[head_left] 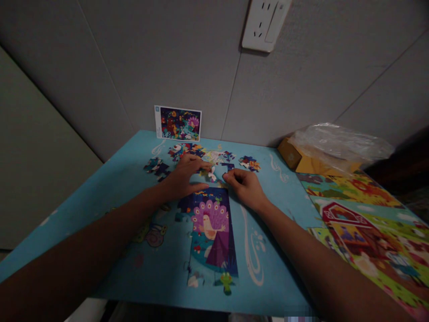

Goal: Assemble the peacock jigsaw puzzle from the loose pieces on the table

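A partly joined jigsaw (212, 228) with a pink peacock lies in the middle of the light blue table (100, 210). My left hand (186, 176) rests at its top edge, fingers stretched toward a loose piece (212, 173). My right hand (244, 185) sits just right of it, fingers curled and pinching at the puzzle's upper edge. What the right fingertips hold is too small to make out. Several loose pieces (201, 154) lie scattered beyond both hands.
A reference picture card (178, 122) leans on the grey wall at the back. A yellow box (310, 162) under a clear plastic bag (338, 143) sits at the back right. Colourful puzzle boards (365, 228) cover the right side. A wall socket (264, 24) is above.
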Demonstrator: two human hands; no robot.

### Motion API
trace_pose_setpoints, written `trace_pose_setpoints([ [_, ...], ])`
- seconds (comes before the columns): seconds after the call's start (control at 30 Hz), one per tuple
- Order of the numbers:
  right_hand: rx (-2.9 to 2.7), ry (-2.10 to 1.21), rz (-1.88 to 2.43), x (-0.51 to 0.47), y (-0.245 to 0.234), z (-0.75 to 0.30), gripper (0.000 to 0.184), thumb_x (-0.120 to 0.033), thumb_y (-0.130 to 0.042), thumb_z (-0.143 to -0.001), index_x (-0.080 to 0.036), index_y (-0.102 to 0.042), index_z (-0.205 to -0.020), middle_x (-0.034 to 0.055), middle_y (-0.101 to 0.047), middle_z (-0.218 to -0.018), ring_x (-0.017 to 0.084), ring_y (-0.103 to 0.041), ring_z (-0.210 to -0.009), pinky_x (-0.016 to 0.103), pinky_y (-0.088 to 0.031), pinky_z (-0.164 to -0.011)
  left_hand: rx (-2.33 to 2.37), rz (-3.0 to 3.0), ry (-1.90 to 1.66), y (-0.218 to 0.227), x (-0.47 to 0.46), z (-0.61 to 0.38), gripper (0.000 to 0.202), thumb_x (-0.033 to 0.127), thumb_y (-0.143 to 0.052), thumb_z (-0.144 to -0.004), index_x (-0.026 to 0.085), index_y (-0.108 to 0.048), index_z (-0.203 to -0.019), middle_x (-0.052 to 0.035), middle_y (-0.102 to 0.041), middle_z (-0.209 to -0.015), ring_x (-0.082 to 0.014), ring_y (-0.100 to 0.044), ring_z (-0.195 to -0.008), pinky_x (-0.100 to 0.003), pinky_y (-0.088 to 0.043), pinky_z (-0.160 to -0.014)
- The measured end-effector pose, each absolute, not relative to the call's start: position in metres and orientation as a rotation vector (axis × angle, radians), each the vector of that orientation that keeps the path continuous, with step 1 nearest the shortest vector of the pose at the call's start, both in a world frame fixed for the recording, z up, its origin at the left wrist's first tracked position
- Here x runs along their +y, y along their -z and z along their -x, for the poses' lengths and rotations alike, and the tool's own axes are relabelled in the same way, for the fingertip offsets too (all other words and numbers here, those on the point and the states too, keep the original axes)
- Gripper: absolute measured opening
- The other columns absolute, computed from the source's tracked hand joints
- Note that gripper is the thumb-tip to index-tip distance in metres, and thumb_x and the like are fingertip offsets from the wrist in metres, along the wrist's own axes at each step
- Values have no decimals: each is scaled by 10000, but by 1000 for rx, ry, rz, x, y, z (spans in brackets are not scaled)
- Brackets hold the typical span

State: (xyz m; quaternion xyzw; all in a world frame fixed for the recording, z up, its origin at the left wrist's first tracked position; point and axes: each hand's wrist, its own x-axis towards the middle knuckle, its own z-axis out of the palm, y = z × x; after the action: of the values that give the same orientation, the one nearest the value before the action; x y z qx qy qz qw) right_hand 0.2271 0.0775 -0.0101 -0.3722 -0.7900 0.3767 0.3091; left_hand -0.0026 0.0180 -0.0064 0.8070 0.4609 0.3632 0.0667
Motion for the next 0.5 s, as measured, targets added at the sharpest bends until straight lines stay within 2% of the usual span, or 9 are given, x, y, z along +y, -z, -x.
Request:
trace_pose_setpoints([
  [0.07, -2104, -1050, 952, 75, 8, -226, 410, -524, -526, -864, -185, -508, -634, -38, -411, -563, 105, -354, -539, 263, -263, -519, 1367, -2346, -1160, 6, 17, 0, 333, 278, -721, -826, 207, -604, -1129, -56, -717, -1023, -250, -566, -1131, -437, -418, -1029],
  [0.2, -2136, -1102, 913, 71, 6, -225, 424, -535, -543, -857, -190, -487, -617, -41, -401, -558, 103, -342, -537, 262, -259, -515, 1356, -2111, -1190, 3, 13, -4, 300, 308, -703, -832, 214, -577, -1088, -3, -729, -827, -225, -663, -1011, -428, -437, -1027],
  [0.33, -2131, -1070, 903, 69, 7, -223, 413, -520, -551, -858, -191, -488, -617, -37, -417, -565, 104, -357, -544, 259, -267, -519, 1371, -2002, -1171, 2, 12, -8, 294, 320, -691, -814, 214, -574, -1062, 10, -726, -802, -211, -687, -953, -410, -459, -1011],
  [0.5, -2085, -1037, 892, 66, 10, -221, 430, -538, -564, -845, -196, -473, -601, -34, -422, -558, 105, -356, -535, 266, -270, -517, 1388, -2011, -1146, 1, 11, -11, 274, 362, -643, -835, 204, -617, -1057, -28, -738, -866, -237, -667, -1054, -400, -483, -983],
])
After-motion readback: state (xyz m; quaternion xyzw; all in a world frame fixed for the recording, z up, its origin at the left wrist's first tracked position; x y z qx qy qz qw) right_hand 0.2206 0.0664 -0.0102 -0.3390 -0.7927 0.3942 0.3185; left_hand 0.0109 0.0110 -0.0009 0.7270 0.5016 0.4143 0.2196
